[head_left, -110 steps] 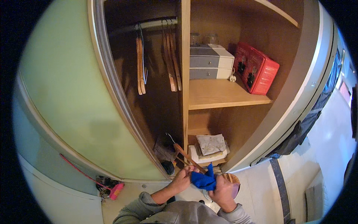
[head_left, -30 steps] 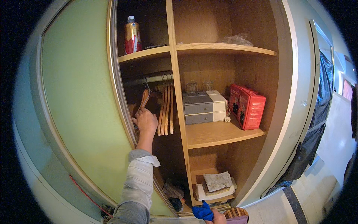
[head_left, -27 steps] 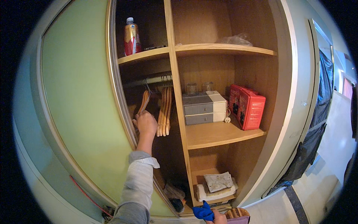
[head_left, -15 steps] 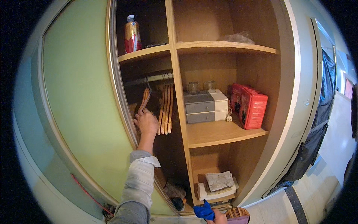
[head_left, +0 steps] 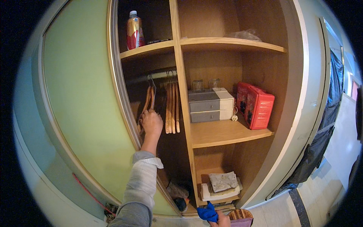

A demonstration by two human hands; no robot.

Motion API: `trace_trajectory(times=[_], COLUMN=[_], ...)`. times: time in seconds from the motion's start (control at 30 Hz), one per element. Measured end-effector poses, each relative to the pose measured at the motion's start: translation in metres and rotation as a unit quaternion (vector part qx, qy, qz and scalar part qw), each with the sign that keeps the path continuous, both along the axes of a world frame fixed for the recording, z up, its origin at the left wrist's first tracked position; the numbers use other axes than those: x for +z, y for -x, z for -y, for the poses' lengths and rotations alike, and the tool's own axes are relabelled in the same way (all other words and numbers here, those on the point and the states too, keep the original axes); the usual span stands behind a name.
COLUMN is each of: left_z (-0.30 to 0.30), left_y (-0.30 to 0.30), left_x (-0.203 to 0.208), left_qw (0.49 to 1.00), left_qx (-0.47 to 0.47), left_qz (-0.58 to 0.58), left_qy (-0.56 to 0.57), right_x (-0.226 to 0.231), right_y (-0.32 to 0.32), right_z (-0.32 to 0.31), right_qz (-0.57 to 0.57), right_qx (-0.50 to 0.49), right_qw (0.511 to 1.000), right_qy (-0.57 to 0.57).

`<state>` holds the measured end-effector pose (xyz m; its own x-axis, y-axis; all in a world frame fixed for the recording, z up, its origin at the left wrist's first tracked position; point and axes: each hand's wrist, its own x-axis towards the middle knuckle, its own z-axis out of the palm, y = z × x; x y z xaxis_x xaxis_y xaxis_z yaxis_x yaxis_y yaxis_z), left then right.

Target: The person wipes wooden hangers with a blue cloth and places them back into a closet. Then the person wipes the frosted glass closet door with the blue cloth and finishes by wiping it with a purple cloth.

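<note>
Inside the left bay of an open wardrobe, my left hand (head_left: 152, 122) is closed around the lower part of wooden hangers (head_left: 148, 99) that hang from the rail; my fingertips are partly hidden behind them. Right beside it, several more wooden hangers (head_left: 172, 109) hang close together on the same rail. At the lower edge, my right hand (head_left: 222, 221) is closed on a bunched blue cloth (head_left: 208, 212). Only part of that hand shows.
The green sliding door (head_left: 81, 113) borders the bay on the left. Shelves hold a bottle (head_left: 135, 31), a grey drawer box (head_left: 210, 108) with glasses on it, a red case (head_left: 255, 106) and folded cloths (head_left: 221, 185). Dark items (head_left: 179, 195) lie at the bay's bottom.
My left hand has shifted slightly right with the hangers it holds, which now hang a little apart from each other. My right hand still grips the blue cloth.
</note>
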<state>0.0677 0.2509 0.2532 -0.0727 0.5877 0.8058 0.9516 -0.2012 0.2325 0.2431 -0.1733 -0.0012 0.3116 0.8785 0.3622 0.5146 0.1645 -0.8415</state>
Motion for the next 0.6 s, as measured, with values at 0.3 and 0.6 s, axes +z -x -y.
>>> trace_trajectory(times=[0.3, 0.6], left_z=[-0.073, -0.016], left_y=[0.037, -0.008], left_x=[-0.011, 0.018], left_qw=[0.861, 0.784], left_qx=[-0.266, -0.337], left_qz=[0.394, 0.448], left_qy=[0.181, 0.266], right_x=[-0.001, -0.007], right_y=[0.003, -0.007], right_z=[-0.005, -0.006], right_qz=[-0.024, -0.017], right_qx=[0.023, 0.006], right_qw=[0.999, 1.0], right_qy=[-0.017, 0.001])
